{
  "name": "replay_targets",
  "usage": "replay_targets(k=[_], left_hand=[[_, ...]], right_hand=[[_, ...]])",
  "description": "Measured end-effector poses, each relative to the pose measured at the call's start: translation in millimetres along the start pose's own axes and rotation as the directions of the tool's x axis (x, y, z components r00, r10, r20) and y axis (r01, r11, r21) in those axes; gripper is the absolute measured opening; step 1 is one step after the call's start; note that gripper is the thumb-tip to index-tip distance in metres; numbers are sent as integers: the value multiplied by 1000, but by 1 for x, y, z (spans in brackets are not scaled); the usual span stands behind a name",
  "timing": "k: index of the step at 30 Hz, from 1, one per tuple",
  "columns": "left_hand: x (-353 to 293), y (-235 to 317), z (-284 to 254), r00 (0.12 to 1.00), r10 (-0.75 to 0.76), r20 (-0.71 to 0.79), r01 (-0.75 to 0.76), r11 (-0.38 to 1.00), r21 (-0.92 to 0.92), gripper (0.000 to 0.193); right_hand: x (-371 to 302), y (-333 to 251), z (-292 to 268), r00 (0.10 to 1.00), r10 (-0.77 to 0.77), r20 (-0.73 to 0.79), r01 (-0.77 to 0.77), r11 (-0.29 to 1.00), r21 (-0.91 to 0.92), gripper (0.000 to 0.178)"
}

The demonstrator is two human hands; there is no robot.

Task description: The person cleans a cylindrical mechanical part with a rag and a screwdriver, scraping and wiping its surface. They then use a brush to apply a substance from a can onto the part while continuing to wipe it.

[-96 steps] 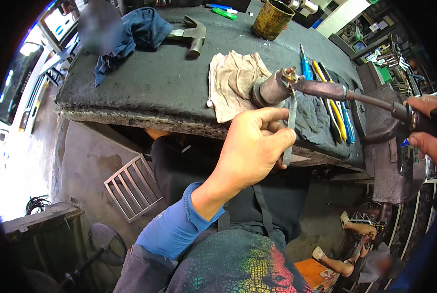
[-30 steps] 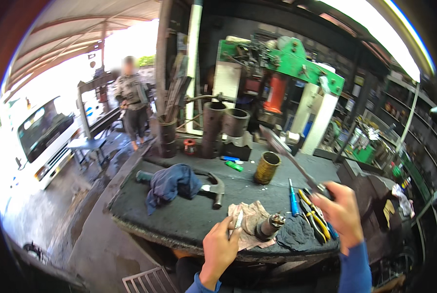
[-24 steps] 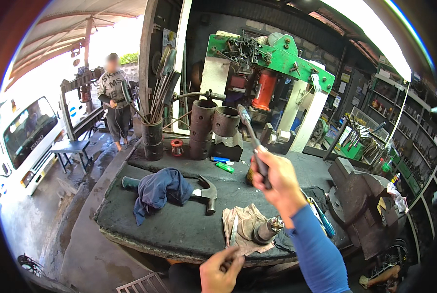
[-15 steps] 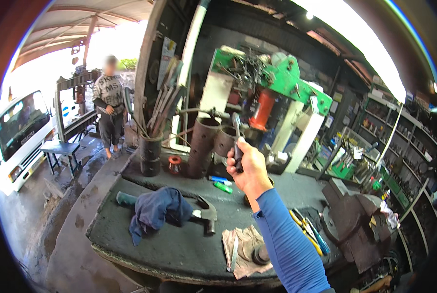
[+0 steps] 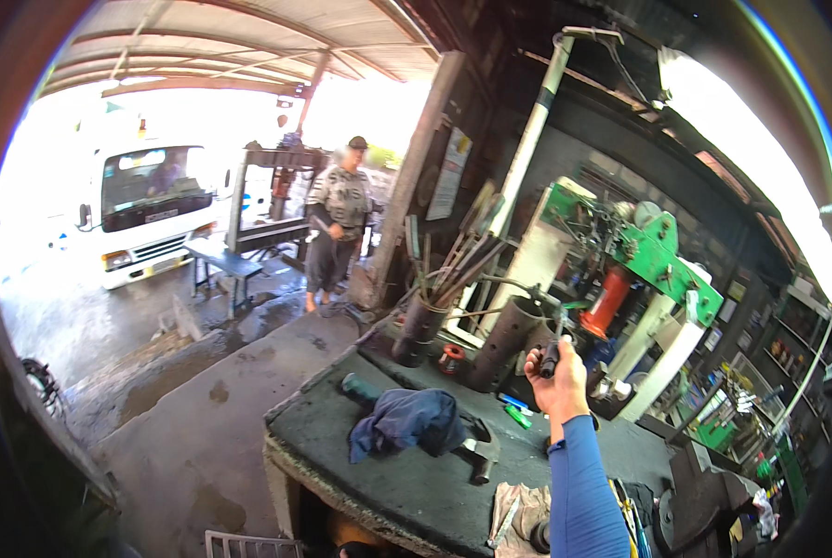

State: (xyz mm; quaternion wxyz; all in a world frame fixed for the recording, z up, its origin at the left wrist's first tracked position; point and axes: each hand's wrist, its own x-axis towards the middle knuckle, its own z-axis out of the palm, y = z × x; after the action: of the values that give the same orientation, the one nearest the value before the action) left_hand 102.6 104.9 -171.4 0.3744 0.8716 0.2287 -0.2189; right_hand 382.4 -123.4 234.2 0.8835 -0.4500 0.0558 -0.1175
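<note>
My right hand is raised over the far side of the dark workbench, at the end of a blue sleeve. Its fingers are closed round the black handle of a ratchet wrench, whose metal end points up. Below and to the left lies a claw hammer, partly hidden under a dark blue cloth. Beyond the wrist are a green marker-like object and a blue one. A tan rag sits beside my forearm. My left hand is out of view.
Upright metal pipes hold rods at the bench's back, with a red spool-like part among them. A green press stands behind. Pliers lie right of my forearm. Further left are a person, a bench and a white truck.
The view has swung left, showing more of the truck and yard. Bench and hand now appear further right and lower. The ratchet wrench stays in my right hand.
</note>
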Motion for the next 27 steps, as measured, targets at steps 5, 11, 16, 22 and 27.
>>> replay_targets(k=[5, 11, 16, 22, 27], left_hand=[[5, -8, 3, 997, 73, -10, -73, 996, -58, 111], [0, -13, 14, 993, 113, 28, -111, 991, -70, 121], [-16, -50, 3, 992, 60, -109, -62, 998, -16, 127], [-17, -75, -34, 956, 88, -281, -134, 980, -150, 48], [-46, -17, -139, 504, -24, -863, -554, 758, -344, 24]], right_hand=[[-58, 21, -34, 988, -151, 10, 148, 953, -264, 58], [-272, 13, -88, 841, -1, 541, 285, 851, -441, 45], [-391, -30, -205, 672, 403, 621, 379, 534, -756, 39], [-457, -50, -476, 918, 66, -392, -376, 467, -801, 32], [-481, 20, -567, 765, -307, -566, -572, 79, -817, 69]])
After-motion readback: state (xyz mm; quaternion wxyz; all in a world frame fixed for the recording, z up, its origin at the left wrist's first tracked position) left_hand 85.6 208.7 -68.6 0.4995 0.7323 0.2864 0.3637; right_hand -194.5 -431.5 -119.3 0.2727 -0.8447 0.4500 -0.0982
